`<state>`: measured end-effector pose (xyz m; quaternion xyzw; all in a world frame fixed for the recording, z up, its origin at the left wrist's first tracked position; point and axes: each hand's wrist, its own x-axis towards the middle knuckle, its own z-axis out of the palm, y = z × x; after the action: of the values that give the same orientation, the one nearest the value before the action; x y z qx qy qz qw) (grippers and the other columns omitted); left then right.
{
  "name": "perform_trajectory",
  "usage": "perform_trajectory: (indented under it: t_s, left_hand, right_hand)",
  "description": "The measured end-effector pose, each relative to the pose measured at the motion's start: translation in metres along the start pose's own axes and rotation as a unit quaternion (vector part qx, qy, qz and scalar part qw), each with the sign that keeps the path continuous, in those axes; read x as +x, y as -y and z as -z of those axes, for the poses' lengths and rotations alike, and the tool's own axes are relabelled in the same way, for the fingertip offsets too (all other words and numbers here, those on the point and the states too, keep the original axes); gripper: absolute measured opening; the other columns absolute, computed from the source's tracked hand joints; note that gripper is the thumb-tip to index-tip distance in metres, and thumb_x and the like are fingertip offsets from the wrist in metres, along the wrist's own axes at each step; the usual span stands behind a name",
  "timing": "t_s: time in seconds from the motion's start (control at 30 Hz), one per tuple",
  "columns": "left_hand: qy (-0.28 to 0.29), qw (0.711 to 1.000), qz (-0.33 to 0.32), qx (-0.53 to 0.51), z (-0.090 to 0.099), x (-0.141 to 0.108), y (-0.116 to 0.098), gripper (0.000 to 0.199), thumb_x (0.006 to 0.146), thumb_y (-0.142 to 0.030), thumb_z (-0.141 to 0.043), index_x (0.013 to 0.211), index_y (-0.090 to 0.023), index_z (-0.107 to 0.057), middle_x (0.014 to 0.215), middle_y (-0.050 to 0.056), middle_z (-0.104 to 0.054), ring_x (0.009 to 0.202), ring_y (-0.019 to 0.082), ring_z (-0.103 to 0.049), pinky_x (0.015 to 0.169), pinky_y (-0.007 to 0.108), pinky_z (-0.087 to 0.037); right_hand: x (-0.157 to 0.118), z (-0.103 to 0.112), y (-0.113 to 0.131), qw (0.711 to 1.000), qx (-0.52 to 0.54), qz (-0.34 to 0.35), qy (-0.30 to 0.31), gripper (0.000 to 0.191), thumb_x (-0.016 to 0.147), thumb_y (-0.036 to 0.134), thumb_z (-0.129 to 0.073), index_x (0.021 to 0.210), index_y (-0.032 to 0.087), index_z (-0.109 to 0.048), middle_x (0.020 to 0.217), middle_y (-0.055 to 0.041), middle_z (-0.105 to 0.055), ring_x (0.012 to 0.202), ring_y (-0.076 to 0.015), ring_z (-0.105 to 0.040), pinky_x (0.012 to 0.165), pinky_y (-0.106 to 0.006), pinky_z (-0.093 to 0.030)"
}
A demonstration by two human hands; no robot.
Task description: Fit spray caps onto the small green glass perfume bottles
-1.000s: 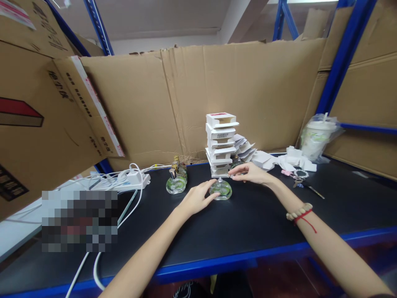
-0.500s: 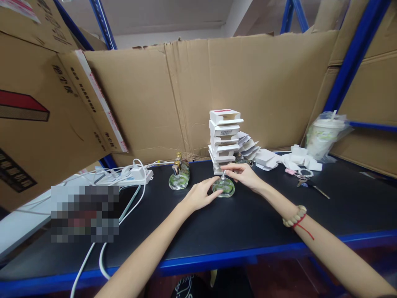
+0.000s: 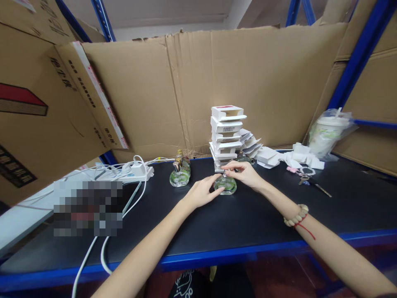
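Note:
A clear glass bottle with green inside (image 3: 226, 185) stands upright on the black table. My left hand (image 3: 203, 191) holds its left side, with the thumb across the front. My right hand (image 3: 243, 174) pinches at the neck and top of the same bottle; what its fingertips grip there is too small to make out. Directly behind stands a stack of open white boxes (image 3: 227, 134). To the left is a row of similar bottles (image 3: 180, 178) with gold and silver tops.
Folded white papers (image 3: 268, 157), keys (image 3: 304, 180) and a bagged cup (image 3: 327, 134) lie to the right. A power strip (image 3: 147, 174) with white cables is at the left. Cardboard (image 3: 192, 91) walls the back of the black table (image 3: 248, 223).
The camera view has shifted slightly. Both hands remain at the bottle, with hardly any change in their hold.

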<state>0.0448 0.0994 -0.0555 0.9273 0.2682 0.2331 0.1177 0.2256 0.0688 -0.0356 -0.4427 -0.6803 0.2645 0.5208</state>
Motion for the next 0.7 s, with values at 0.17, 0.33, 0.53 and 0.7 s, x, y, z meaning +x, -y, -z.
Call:
perform_trajectory:
  t_s: [0.17, 0.33, 0.53, 0.7]
  left_hand:
    - [-0.005, 1.000, -0.010, -0.004, 0.0003, 0.0000, 0.0006, 0.043, 0.084, -0.037, -0.044, 0.121, -0.016, -0.045, 0.076, 0.002, -0.055, 0.070, 0.016, -0.055, 0.072, 0.026, -0.044]
    - [-0.007, 1.000, -0.020, -0.010, -0.0015, 0.0009, 0.0043, 0.043, 0.084, -0.038, -0.045, 0.121, -0.017, -0.044, 0.076, 0.001, -0.055, 0.066, 0.014, -0.053, 0.068, 0.025, -0.044]
    - [-0.013, 1.000, -0.017, -0.022, -0.0019, 0.0026, 0.0056, 0.041, 0.082, -0.039, -0.048, 0.117, -0.018, -0.048, 0.078, 0.001, -0.055, 0.063, 0.012, -0.050, 0.064, 0.023, -0.042]
    - [-0.008, 1.000, -0.012, -0.025, -0.0003, 0.0015, 0.0045, 0.038, 0.082, -0.039, -0.048, 0.114, -0.016, -0.050, 0.074, 0.000, -0.053, 0.062, 0.012, -0.049, 0.062, 0.022, -0.041]
  right_hand:
    - [-0.0007, -0.0021, 0.0024, 1.000, 0.006, 0.007, 0.005, 0.027, 0.060, 0.035, -0.066, 0.079, 0.015, -0.070, 0.072, -0.0045, -0.059, 0.058, -0.0087, -0.041, 0.055, -0.024, -0.035]
    - [-0.0014, -0.0043, 0.0040, 1.000, 0.009, 0.004, -0.012, 0.026, 0.059, 0.033, -0.066, 0.076, 0.013, -0.070, 0.069, -0.0044, -0.059, 0.054, -0.0072, -0.039, 0.051, -0.023, -0.033]
    - [-0.0011, -0.0066, 0.0028, 0.999, 0.027, -0.015, -0.035, 0.024, 0.055, 0.031, -0.068, 0.071, 0.013, -0.069, 0.069, -0.0041, -0.060, 0.053, -0.0070, -0.040, 0.051, -0.022, -0.035]
    - [0.0003, -0.0060, 0.0036, 0.998, 0.033, -0.008, -0.045, 0.024, 0.054, 0.031, -0.068, 0.069, 0.014, -0.068, 0.068, -0.0039, -0.060, 0.053, -0.0073, -0.041, 0.052, -0.023, -0.035]
